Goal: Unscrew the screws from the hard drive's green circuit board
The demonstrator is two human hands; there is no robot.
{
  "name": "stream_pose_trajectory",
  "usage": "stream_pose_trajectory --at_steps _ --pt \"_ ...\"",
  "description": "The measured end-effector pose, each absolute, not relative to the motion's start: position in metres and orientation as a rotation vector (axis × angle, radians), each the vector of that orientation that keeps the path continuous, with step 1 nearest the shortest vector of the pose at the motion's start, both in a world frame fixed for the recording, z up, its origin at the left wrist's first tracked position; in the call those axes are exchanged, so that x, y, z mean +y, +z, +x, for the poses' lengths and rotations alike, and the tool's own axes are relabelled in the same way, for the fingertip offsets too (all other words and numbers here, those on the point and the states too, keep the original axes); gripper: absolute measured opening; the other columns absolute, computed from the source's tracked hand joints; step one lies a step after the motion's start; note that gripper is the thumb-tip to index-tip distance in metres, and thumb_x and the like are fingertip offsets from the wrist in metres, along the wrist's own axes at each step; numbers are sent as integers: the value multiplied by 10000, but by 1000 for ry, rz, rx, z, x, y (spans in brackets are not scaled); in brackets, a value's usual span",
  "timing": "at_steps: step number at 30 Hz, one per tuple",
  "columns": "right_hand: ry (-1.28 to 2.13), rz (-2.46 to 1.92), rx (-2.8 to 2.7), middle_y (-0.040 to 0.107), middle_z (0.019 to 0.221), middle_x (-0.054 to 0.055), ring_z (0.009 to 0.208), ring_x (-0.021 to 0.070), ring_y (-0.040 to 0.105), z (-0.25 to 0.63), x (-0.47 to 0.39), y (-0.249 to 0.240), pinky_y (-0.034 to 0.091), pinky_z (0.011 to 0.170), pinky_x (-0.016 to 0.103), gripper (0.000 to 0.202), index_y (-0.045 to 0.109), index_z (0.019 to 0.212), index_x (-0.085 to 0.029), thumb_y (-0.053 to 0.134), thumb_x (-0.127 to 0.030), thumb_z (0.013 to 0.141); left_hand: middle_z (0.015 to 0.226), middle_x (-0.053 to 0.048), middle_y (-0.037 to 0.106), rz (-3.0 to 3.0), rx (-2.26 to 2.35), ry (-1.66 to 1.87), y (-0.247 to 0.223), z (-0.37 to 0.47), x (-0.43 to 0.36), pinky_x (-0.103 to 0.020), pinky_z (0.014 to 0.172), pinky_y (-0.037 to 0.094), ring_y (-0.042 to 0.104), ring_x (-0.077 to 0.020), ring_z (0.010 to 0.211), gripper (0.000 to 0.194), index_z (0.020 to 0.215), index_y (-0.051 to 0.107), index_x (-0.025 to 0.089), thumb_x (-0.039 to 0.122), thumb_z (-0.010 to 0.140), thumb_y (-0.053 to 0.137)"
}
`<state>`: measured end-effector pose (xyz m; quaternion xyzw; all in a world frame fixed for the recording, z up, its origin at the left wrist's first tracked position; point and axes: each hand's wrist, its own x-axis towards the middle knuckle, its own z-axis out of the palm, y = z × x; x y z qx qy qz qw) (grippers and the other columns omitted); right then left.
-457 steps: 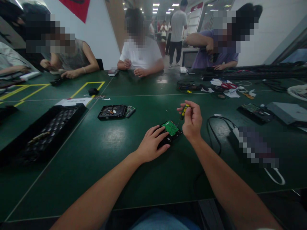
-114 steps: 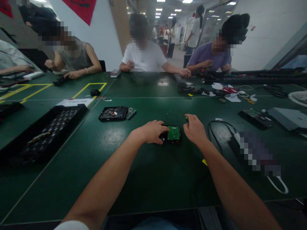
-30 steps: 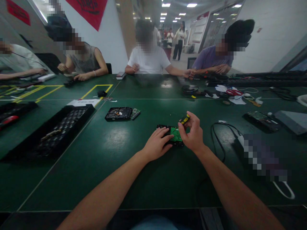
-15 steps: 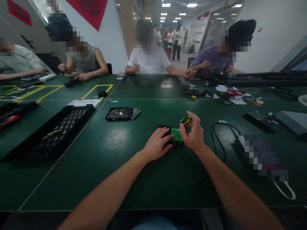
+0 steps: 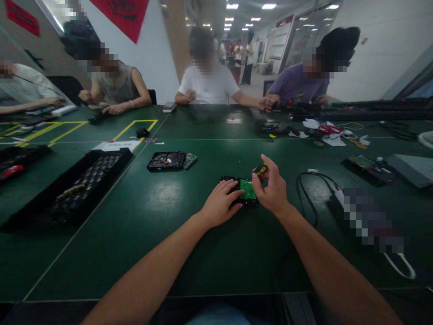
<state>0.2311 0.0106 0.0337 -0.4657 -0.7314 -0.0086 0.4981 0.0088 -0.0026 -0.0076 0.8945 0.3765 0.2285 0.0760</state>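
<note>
A black device with a green circuit board (image 5: 248,189) lies flat on the green table. My left hand (image 5: 219,203) rests over its left part, fingers spread on it. In my right hand (image 5: 272,189) is a yellow and black screwdriver (image 5: 260,169), gripped between thumb and fingers above the board's right side. The tool's shaft slants down to the left toward the board; whether its tip touches a screw cannot be made out. To the left sit another black drive (image 5: 165,161) and a small loose circuit board (image 5: 190,160).
A long black tray (image 5: 77,189) stands at left. On the right are a black cable (image 5: 309,203), a blurred-out object with a white loop, and another opened drive (image 5: 367,170). Several people sit across the table (image 5: 189,131), hands near its far edge.
The whole view has shifted slightly. The screwdriver leans a little differently in my right hand. Across the table, the hand of the person in purple has come down beside the neighbour's outstretched hand.
</note>
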Motion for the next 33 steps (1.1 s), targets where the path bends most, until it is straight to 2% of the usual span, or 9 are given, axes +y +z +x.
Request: stream_pose_trajectory --at_steps 20,24,28,33 --pt "42 -1126 -1829 721 1308 107 819 209 723 233 8 37 622 841 410 588 416 1566 -287 609 -325 1011 1606 -159 518 2694 1103 735 -11 8 -1 -612 1266 367 442 -348 1540 457 1445 638 229 414 1026 651" --pt "49 -1097 -1830 727 1190 89 850 214 704 234 6 46 603 830 399 487 498 1508 -285 595 -326 1032 1605 -151 522 2699 1101 731 -11 8 -1 -610 1268 365 448 -347 1536 462 1445 638 234 422 1023 654" --pt "-31 -1083 -1811 712 1093 87 888 226 679 234 7 61 573 821 389 311 659 1340 -267 574 -359 1055 1595 -154 532 2695 1120 732 -10 8 -2 -608 1263 374 454 -350 1531 459 1441 647 232 421 1023 654" --pt "44 -1104 -1851 763 1114 87 935 237 709 231 18 80 556 878 395 300 706 1297 -256 538 -356 1069 1588 -152 542 2694 1152 732 -9 10 -2 -601 1261 380 466 -347 1521 455 1435 658 241 424 1019 659"
